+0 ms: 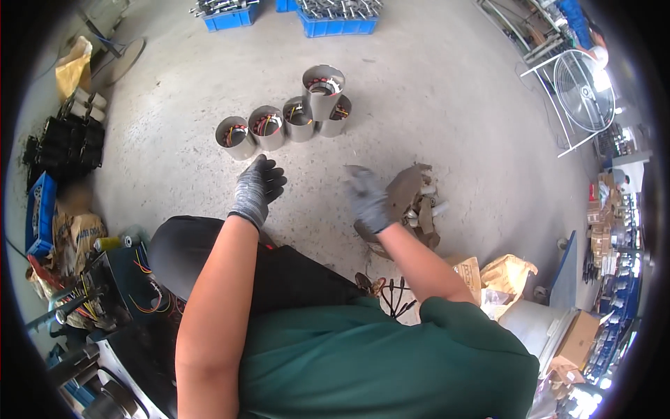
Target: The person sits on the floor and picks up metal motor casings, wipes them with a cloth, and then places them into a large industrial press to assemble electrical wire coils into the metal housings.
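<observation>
My left hand (259,187), in a grey knit glove with black fingers, hovers over the floor with its fingers apart and nothing in them. Just beyond it stands a row of open-topped grey metal cylinders (239,145), with red parts and yellow wires inside. One more cylinder (324,105) rests on top at the row's right end. My right hand (367,201), gloved alike, is raised to the right, beside a brown sack (405,190) with torn scraps and white pieces in it. Motion smears its fingers, and I make out no object there.
Blue crates (340,26) of metal parts stand at the far side. A white-framed fan (585,91) is at the far right, near another person's arm. Close on my left are a black machine (125,279) with loose wires and a blue crate (42,213). Cardboard boxes (576,339) lie at right.
</observation>
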Motion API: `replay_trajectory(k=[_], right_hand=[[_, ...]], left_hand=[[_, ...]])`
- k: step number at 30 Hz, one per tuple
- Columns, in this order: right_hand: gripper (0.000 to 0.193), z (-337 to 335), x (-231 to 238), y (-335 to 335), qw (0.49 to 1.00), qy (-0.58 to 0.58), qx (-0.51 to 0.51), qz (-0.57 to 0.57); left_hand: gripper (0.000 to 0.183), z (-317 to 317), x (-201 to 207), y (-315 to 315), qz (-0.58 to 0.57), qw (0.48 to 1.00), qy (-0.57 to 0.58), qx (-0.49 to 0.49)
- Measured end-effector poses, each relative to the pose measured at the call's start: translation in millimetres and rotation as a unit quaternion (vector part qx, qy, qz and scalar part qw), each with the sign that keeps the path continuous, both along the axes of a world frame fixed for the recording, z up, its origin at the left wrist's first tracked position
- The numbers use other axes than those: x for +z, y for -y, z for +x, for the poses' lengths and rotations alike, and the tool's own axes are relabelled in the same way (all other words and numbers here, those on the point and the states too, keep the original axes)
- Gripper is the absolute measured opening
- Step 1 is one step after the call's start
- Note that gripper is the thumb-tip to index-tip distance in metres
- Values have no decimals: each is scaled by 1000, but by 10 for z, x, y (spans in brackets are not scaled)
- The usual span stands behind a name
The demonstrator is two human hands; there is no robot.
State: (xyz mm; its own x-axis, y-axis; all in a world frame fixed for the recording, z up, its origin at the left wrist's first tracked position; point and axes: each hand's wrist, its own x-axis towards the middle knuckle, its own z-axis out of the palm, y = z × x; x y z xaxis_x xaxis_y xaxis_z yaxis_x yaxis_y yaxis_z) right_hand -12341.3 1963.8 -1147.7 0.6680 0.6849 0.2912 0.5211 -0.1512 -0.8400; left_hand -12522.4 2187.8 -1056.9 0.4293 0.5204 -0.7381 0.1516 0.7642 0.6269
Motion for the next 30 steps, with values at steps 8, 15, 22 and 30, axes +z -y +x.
replay_trajectory(k=[8, 15, 22, 30], right_hand=[[28, 1590, -1178, 1873, 897, -143, -139, -394], [55, 1663, -2025, 1981, 917, -332, -63, -213], [44, 1972, -2271, 2597, 952, -163, -77, -249], [35, 1739, -1798, 2292, 908, -131, -161, -364]], left_hand=[[34, 90, -35, 89, 28, 998, -33, -54], [28, -36, -61, 49, 61, 991, -102, -58], [32, 376, -162, 146, 47, 988, -71, -130], [30, 47, -97, 66, 72, 987, -120, -82]])
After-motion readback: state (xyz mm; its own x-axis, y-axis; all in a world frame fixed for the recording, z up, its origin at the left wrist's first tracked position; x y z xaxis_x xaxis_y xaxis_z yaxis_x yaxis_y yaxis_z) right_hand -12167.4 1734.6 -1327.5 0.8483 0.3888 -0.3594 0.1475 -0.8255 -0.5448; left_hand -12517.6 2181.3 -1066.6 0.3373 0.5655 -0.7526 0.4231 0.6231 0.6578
